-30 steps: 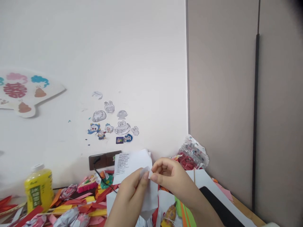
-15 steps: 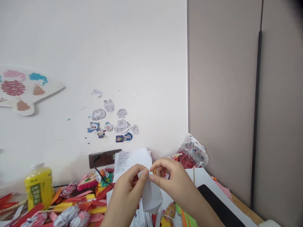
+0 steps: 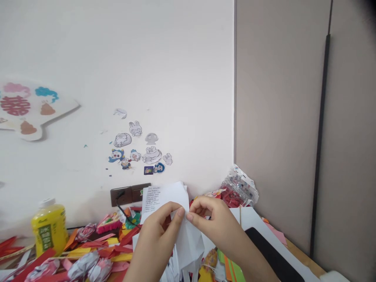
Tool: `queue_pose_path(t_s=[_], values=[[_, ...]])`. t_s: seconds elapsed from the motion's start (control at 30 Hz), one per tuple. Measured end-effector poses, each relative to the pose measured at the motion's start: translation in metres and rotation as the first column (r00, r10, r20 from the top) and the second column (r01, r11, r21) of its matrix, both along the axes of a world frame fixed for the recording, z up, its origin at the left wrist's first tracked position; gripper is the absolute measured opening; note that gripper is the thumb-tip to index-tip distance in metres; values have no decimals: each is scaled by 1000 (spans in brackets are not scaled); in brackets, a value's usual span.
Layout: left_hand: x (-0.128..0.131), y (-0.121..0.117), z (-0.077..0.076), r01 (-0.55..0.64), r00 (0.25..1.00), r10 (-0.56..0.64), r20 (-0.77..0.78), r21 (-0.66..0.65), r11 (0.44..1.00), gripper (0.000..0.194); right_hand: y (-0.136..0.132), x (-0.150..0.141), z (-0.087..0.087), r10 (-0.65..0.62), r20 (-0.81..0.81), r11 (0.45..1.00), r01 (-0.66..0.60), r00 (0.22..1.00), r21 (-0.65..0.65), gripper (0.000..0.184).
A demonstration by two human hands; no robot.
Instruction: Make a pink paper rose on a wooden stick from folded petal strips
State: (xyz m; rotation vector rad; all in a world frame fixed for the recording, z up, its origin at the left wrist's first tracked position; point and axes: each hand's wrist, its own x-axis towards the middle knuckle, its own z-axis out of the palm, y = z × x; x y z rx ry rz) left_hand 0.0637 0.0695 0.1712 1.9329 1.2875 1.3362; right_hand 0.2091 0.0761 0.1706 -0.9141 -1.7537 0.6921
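Observation:
My left hand [image 3: 164, 231] pinches the upper edge of a folded white paper [image 3: 189, 246] between thumb and fingers. Close beside it, my right hand [image 3: 211, 217] is closed in a pinch at the same paper's edge, the two thumbs nearly meeting. The folded paper hangs below the hands, creased and slightly opened out. White paper strips [image 3: 173, 270] lie below it. Behind the hands a white sheet with handwriting [image 3: 152, 199] leans against the wall.
On the left stand a yellow drink bottle [image 3: 49, 227], red and orange paper strips [image 3: 96, 250] and crumpled paper balls [image 3: 84, 264]. A brown power socket [image 3: 129, 194] has a black cable plugged in. At right are a clear plastic bag [image 3: 241, 186] and a black flat panel [image 3: 270, 254].
The right hand's fingers have closed more tightly at the paper's edge. The hanging paper has opened out a little and shifted right. The view has tilted slightly.

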Motion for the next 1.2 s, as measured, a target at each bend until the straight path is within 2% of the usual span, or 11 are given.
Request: queue_pose_path(t_s=[0.3, 0.5, 0.73, 0.87, 0.97, 1.1, 1.2], values=[[6, -2, -2, -11, 1000, 11, -4, 44, 999, 22, -3, -3, 5, -63, 33, 997, 61, 997, 40, 15], [0, -3, -1, -115, 992, 119, -30, 119, 986, 22, -1, -5, 3, -61, 70, 994, 54, 996, 95, 15], [-5, 2, 2, -106, 991, 107, -84, 12, 994, 19, 3, -8, -3, -205, 159, 948, 156, 966, 277, 16], [-6, 2, 3, -135, 990, 135, -29, 8, 991, 18, 6, -7, -4, -201, 182, 953, 150, 963, 262, 15], [-7, 3, 2, -128, 986, 126, -111, -10, 992, 21, 9, -5, -4, -215, 221, 943, 144, 951, 300, 15], [-8, 5, -1, -136, 934, 152, -324, 73, 988, 26, 11, -6, -4, -246, 290, 898, 104, 925, 427, 16], [-8, 7, -1, -133, 945, 154, -288, 90, 987, 28, 9, -7, -5, -343, 198, 792, 169, 918, 587, 14]])
